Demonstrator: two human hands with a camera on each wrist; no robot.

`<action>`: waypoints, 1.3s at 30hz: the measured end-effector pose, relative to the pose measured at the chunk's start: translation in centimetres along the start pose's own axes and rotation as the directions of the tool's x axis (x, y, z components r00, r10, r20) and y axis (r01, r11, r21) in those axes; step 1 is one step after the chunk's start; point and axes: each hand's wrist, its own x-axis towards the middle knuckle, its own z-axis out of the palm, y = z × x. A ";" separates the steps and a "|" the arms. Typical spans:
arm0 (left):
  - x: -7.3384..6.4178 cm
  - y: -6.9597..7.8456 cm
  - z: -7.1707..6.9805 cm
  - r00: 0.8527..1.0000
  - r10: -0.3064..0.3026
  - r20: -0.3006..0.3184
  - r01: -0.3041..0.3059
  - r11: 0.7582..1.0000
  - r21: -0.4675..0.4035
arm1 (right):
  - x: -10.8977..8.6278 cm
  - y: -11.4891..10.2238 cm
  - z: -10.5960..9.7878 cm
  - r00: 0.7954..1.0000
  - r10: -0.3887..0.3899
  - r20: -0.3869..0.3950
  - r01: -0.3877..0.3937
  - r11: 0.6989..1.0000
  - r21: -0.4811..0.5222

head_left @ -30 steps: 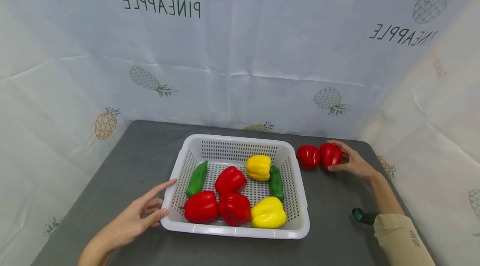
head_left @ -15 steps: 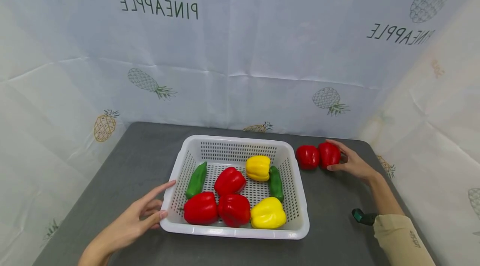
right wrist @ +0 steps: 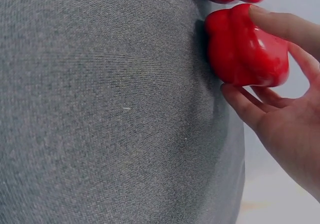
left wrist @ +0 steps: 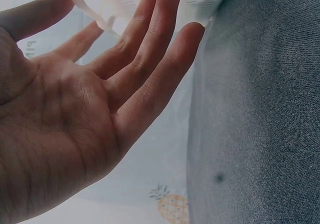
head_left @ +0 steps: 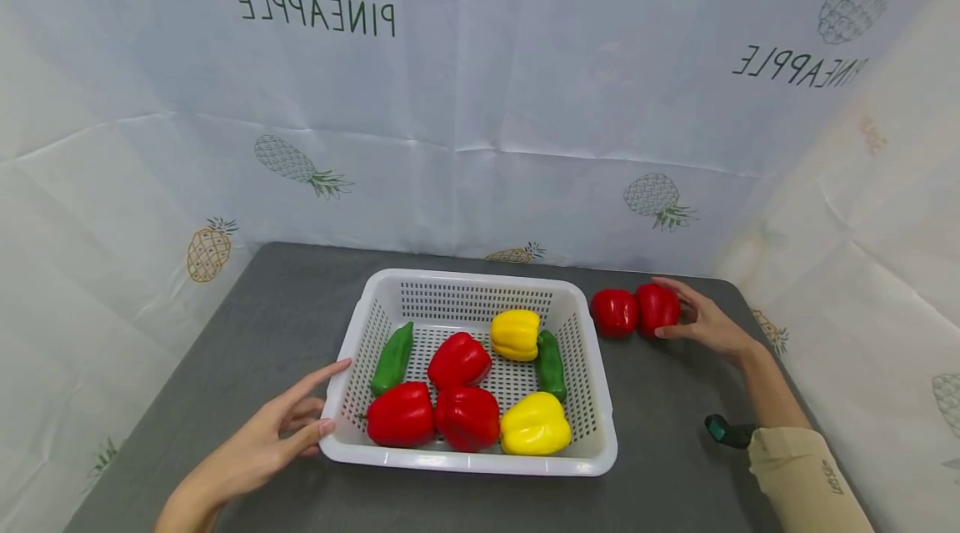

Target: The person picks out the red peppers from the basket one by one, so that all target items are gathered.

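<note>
At the left rim of a white plastic basket (head_left: 486,466), my left hand (head_left: 258,445) rests with fingers spread, its index fingertip and thumb against the rim. The left wrist view shows the long, loose fingers of that hand (left wrist: 85,108) beside the basket wall. My right hand (head_left: 708,324) holds a red bell pepper (head_left: 657,309), thumb on the near side and fingers on the far side. The right wrist view shows this pepper (right wrist: 245,48) between thumb and fingers, low at the table. A second red bell pepper (head_left: 614,314) lies just left of it, outside the basket.
Inside the basket are several red bell peppers (head_left: 401,414), two yellow ones (head_left: 536,424) and two green peppers (head_left: 392,359). All stand on a dark grey table (head_left: 270,324). A pineapple-print curtain (head_left: 480,99) hangs behind and at both sides. A black strap (head_left: 729,433) shows at the right sleeve.
Both hands keep their places on the basket rim and the red bell pepper. The view shifts slightly; the basket and peppers stay put.
</note>
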 end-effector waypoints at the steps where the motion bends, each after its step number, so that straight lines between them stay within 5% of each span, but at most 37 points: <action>1: 0.0 0.0 0.0 1.000 0.000 -0.001 0.000 1.000 0.001 | 0.0 0.0 0.0 1.000 0.002 0.001 -0.002 1.000 0.001; 14: 0.1 0.0 0.0 1.000 -0.011 -0.005 0.011 1.000 -0.001 | -0.1 -0.8 -0.4 1.000 0.008 -0.008 -0.008 1.000 0.007; 24: 0.1 0.0 0.1 1.000 -0.004 -0.002 0.004 1.000 -0.008 | -0.4 -2.4 -1.3 0.987 -0.065 -0.146 0.064 0.998 -0.013; 30: 0.0 0.0 0.2 1.000 -0.006 -0.004 0.006 1.000 -0.002 | -0.6 -5.3 -0.9 0.977 -0.131 -0.167 0.134 0.991 0.002; 39: -0.1 -0.1 0.2 1.000 0.007 -0.002 -0.007 1.000 -0.013 | 0.2 -11.0 0.8 0.965 -0.242 -0.101 0.238 0.970 -0.053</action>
